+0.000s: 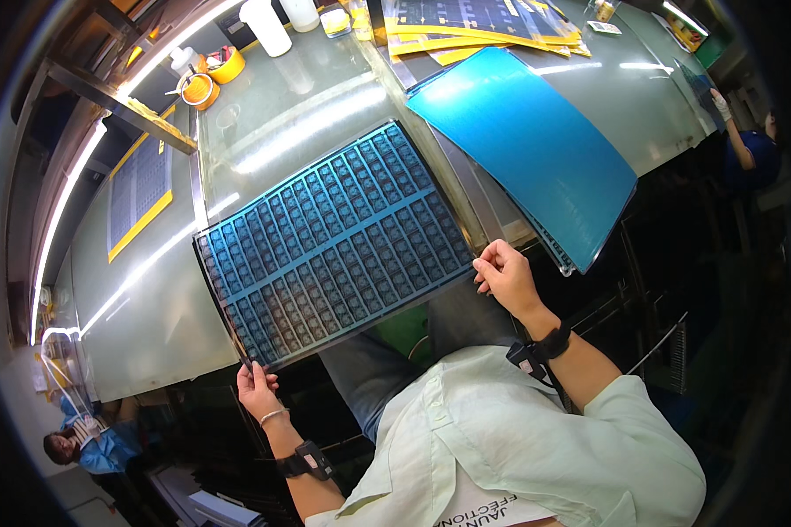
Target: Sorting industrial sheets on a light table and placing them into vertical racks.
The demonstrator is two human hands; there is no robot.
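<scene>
A rectangular blue panel is patterned with rows of small dark units, split by a plain blue band along its middle. Its far part lies over the glass-like tabletop, while its near edge sticks out over my lap. My left hand pinches the near left corner between thumb and fingers. At the near right corner, my right hand is closed on the edge with its fingertips. Whether the panel's far side touches the table I cannot tell. To the right is a stack of glossy plain blue sheets, overhanging the table edge.
Yellow-framed dark sheets are piled at the back, and another yellow-edged sheet lies at the left. White bottles and an orange tape roll stand far left. A metal post crosses there. Co-workers are at both sides.
</scene>
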